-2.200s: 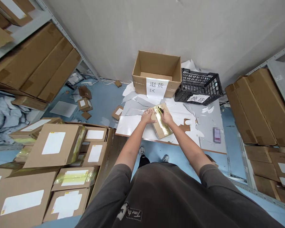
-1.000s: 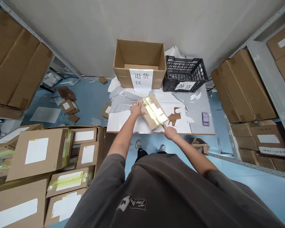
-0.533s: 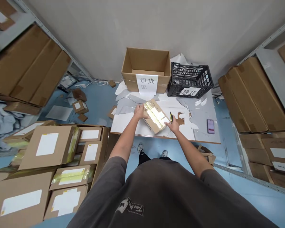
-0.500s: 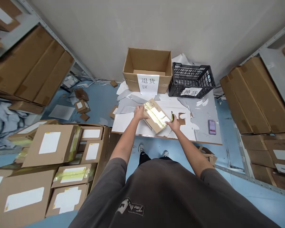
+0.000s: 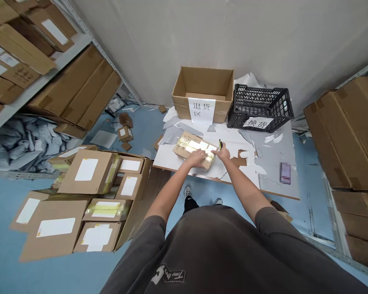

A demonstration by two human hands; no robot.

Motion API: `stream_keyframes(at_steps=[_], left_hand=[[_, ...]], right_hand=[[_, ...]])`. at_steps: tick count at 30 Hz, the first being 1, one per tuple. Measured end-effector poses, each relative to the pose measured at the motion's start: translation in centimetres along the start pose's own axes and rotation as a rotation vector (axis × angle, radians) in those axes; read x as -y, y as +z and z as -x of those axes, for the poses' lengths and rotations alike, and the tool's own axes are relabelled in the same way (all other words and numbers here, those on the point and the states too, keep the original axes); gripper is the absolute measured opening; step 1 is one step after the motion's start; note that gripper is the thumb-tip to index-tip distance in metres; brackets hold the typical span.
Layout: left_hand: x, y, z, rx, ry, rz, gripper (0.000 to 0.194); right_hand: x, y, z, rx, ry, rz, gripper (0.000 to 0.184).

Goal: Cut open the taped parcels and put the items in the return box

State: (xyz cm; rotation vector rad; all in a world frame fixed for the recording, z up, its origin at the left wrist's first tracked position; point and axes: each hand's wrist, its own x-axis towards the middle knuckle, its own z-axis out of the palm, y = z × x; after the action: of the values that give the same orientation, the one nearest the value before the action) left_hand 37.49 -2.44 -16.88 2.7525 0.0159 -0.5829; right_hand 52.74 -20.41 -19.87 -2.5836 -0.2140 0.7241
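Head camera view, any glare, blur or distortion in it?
Head view: light glints off shiny yellow tape on the brown cardboard parcel; head view: wide-angle distortion seemingly slants the grey metal shelf at left; head view: blocky pixelation obscures the flat purple rectangular object at right; head view: the parcel's dark writing looks slightly soft.

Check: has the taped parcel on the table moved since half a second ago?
Yes. Judged against the open carton behind it, the taped parcel has shifted left and turned, its far end swung left.
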Motion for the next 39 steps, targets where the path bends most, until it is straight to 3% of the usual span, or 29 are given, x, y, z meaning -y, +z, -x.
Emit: stream_keyframes(at_steps=[2, 4, 10, 13, 16, 19, 23, 26, 32, 39], left_hand=[[-1.7, 0.4, -1.8, 0.045, 0.102, -0.055, 0.108], [-2.6, 0.8, -3.2, 0.050, 0.092, -0.104, 0.107], [-2.6, 1.0, -4.4, 0.023, 0.090, -0.142, 0.105], [-1.9, 1.3, -3.9, 0.013, 0.094, -0.158, 0.105], [-1.4, 1.6, -3.5, 0.034, 0.093, -0.120, 0.109], [-1.2, 1.7, -3.6, 0.032, 0.108, -0.111, 0.113], [-0.9, 1.8, -4.1, 0.045, 0.123, -0.120, 0.116], [-0.5, 2.0, -4.1, 0.040, 0.139, -0.103, 0.116], [0.2, 2.2, -4.4, 0.060, 0.159, -0.087, 0.128], [0.0, 2.3, -4.6, 0.048, 0.191, -0.108, 0.128]], right_hand=[[-0.3, 0.1, 0.1, -0.006, 0.029, -0.022, 0.118], [-0.6, 0.3, 0.1, 0.000, 0.077, -0.066, 0.119], [0.0, 0.9, 0.3, -0.033, 0.166, -0.137, 0.118], [0.0, 0.9, 1.0, -0.077, 0.084, -0.139, 0.105], [-1.8, 0.6, 2.9, -0.110, -0.097, -0.208, 0.073], [-4.9, 0.4, 5.7, 0.045, -0.201, -0.306, 0.056], [-8.1, 0.5, 8.4, 0.213, -0.192, -0.338, 0.042], [-8.8, 0.7, 8.7, 0.275, -0.172, -0.367, 0.037], [-9.4, 1.2, 8.3, 0.390, -0.261, -0.518, 0.038], [-10.4, 1.4, 9.1, 0.409, -0.270, -0.532, 0.040]])
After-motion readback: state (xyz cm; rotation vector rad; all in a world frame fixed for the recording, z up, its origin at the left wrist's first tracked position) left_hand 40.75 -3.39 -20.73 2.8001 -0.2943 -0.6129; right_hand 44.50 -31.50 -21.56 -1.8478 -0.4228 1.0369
